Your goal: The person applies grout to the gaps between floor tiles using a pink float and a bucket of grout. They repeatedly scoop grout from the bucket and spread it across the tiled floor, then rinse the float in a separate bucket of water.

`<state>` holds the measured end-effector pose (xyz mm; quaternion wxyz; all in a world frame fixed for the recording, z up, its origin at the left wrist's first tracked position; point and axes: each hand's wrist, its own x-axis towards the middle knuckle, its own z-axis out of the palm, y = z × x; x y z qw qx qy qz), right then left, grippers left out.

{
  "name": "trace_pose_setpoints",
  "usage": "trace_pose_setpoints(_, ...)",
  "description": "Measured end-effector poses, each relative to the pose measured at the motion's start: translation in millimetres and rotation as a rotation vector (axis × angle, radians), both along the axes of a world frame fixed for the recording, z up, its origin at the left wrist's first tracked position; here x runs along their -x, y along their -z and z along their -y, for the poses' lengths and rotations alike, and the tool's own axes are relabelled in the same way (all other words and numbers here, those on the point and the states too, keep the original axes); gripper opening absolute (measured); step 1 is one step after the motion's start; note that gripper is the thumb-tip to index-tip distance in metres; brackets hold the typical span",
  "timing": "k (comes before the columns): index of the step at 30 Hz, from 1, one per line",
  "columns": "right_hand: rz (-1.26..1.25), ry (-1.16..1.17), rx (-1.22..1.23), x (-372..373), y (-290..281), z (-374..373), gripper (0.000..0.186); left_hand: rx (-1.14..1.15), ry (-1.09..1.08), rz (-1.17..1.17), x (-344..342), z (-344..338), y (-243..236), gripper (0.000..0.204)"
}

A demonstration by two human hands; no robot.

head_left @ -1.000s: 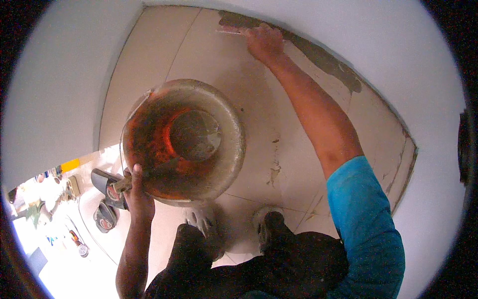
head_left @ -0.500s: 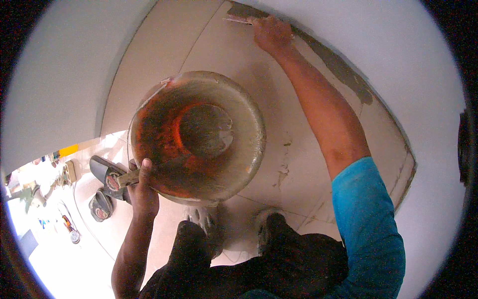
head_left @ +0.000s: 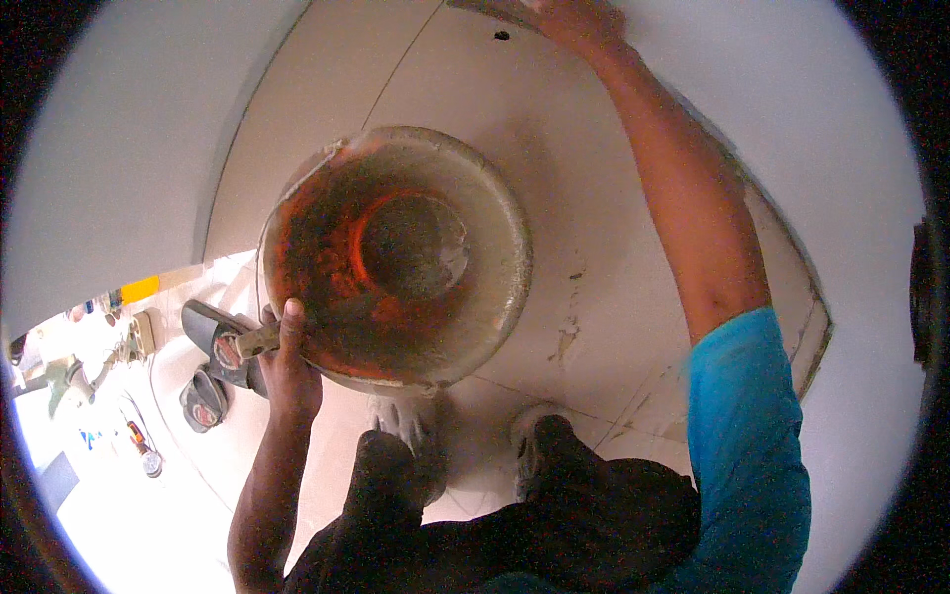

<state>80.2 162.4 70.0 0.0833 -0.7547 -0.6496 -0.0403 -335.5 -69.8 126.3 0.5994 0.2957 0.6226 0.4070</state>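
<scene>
My left hand (head_left: 287,366) grips the near-left rim of a round, mortar-smeared bucket (head_left: 495,238). Its thumb lies over the rim beside the wooden handle (head_left: 259,342) of a tool that leans into the bucket. Inside, the walls are stained orange and grey, and grey wet stuff covers the bottom. My right hand (head_left: 584,25) is stretched out to the far floor edge, closed and low against the white wall. It holds a flat scraper, now mostly hidden by the hand and the frame's top edge. Grey mortar (head_left: 490,8) shows beside its fingers.
A dark spot (head_left: 502,36) lies on the tiled floor (head_left: 594,198) near my right hand. White walls (head_left: 831,178) rise on both sides. Black slippers (head_left: 205,399) lie left of the bucket, with a cable and small items beyond. My feet stand behind the bucket.
My right hand has moved farther away and to the right, up against the wall. The dark floor spot now shows. My left hand still holds the bucket.
</scene>
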Motion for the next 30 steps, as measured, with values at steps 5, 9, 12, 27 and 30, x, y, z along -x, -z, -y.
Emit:
trace_pose_setpoints(5,0.041,-0.2,-0.143,-90.6,1.6,160.2,0.032,-0.019,0.038,-0.04,7.0,-0.5,10.1,0.051)
trace_pose_setpoints(9,-0.2,-0.278,0.033,-146.7,-25.8,308.6,0.036,-0.037,0.071,-0.135,11.2,-0.7,14.7,0.05)
trace_pose_setpoints(12,0.072,-0.247,0.057,-218.7,-2.7,416.8,0.042,-0.032,0.072,-0.224,18.2,-1.1,21.7,0.052)
trace_pose_setpoints(27,-0.029,-0.048,0.144,-276.0,49.9,394.4,0.066,-0.033,0.166,-0.193,51.3,-5.6,38.4,0.05)
trace_pose_setpoints(30,0.063,-0.161,0.057,-272.6,62.4,384.8,0.067,-0.012,0.094,-0.111,49.2,-1.1,45.9,0.051)
